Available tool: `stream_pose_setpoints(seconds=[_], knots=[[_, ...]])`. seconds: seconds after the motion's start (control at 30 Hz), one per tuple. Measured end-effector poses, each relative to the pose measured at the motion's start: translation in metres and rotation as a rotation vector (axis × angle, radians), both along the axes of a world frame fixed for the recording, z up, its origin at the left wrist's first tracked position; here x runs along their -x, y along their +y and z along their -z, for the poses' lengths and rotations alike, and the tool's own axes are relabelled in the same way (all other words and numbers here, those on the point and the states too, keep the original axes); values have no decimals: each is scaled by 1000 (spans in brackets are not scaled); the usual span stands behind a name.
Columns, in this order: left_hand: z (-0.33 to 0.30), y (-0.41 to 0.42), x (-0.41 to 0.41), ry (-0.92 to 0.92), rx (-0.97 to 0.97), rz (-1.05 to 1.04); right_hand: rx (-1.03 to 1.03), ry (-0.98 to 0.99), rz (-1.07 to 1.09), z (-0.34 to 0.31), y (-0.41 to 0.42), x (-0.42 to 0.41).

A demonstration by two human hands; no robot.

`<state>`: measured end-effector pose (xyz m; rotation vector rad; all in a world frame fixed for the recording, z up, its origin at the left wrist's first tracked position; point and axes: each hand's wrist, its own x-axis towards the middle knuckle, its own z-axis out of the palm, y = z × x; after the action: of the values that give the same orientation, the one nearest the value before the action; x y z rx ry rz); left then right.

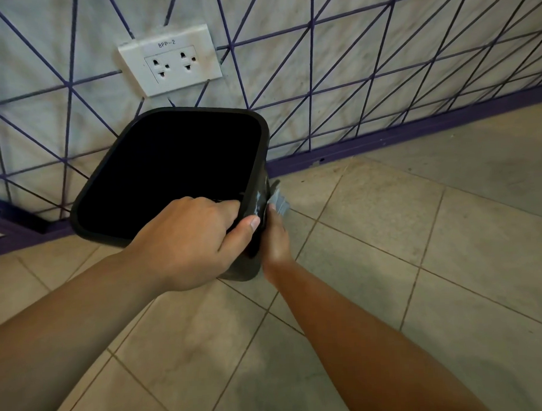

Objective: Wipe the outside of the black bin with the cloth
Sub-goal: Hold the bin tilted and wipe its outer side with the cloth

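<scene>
Left hand (185,239) clamps the black bin's (170,165) rim — right hand (275,236) below presses the cloth (278,200); best steady, overlapping strokes

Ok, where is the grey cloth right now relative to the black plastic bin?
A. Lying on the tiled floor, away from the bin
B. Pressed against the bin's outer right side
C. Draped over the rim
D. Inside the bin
B: the right hand holds the grey cloth against the outer right wall of the black plastic bin, while the left hand grips its rim.
</scene>
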<state>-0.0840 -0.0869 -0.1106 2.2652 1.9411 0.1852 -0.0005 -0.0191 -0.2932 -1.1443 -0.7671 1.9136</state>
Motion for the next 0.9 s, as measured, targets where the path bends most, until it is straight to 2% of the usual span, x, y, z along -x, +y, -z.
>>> stream_pose_setpoints(seconds=[0.1, 0.27, 0.37, 0.53, 0.67, 0.8, 0.9], knots=[[1, 0, 0, 10, -11, 9, -94, -60, -7, 3, -23, 3], [-2, 0, -1, -15, 6, 3, 4, -13, -22, 1, 6, 0], [-2, -1, -1, -10, 10, 5, -112, -51, -57, 2, -21, -3], [0, 0, 0, -22, -2, -2, 8, -6, -17, 3, -6, 2], [2, 0, 1, -21, -11, 8, -66, -24, -21, 0, -22, 3], [4, 0, 4, -29, -31, 14, 25, -22, 6, 2, -10, 6], [4, 0, 3, -26, -38, 10, 14, -16, -8, 0, -11, 3]])
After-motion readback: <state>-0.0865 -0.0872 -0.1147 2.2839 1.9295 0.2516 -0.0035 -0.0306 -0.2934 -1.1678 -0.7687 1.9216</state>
